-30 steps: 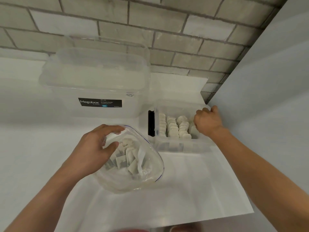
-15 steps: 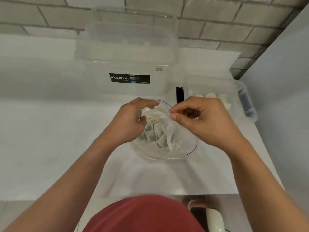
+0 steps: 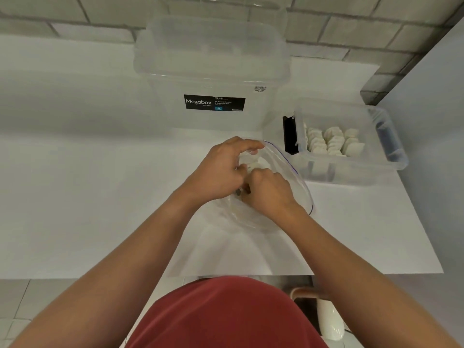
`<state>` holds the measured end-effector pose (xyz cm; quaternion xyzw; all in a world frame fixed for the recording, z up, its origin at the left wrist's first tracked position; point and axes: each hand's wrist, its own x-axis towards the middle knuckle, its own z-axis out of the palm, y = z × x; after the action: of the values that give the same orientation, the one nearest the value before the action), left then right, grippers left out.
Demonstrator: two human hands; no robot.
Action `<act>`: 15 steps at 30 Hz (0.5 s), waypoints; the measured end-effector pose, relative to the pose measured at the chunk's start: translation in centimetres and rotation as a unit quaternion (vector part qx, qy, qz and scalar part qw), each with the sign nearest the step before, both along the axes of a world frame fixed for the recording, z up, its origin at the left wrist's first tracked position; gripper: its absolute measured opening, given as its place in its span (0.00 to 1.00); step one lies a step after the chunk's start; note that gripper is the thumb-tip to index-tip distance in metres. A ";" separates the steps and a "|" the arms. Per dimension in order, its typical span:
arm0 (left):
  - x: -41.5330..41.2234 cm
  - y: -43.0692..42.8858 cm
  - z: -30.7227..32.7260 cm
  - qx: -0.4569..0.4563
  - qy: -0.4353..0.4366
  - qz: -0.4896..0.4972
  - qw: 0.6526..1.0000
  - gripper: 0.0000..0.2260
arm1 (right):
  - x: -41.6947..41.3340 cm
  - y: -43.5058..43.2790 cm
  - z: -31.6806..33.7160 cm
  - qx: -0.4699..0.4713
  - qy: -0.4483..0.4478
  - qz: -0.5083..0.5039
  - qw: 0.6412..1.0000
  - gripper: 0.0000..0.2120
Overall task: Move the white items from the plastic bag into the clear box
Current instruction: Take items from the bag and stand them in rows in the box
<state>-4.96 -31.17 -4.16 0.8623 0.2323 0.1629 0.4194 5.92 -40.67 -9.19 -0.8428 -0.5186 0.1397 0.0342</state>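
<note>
Already several rows of small white items sit in the clear plastic box; more remain in the transparent zip bag, where the left hand grips the rim and the right hand reaches inside, fingers apparently closed on some.

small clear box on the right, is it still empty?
No: the small clear box already holds rows of white items, while both hands are at the plastic bag.
</note>
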 end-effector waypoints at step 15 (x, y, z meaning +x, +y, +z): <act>-0.4 0.4 -0.2 -0.002 0.016 -0.018 1.000 0.25 | 1.8 -0.7 -0.3 0.014 0.072 -0.029 0.997 0.07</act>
<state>-5.34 -30.77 -4.36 0.8679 0.2243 0.1407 0.4203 7.74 -41.32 -9.53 -0.8448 -0.4918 0.1920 0.0870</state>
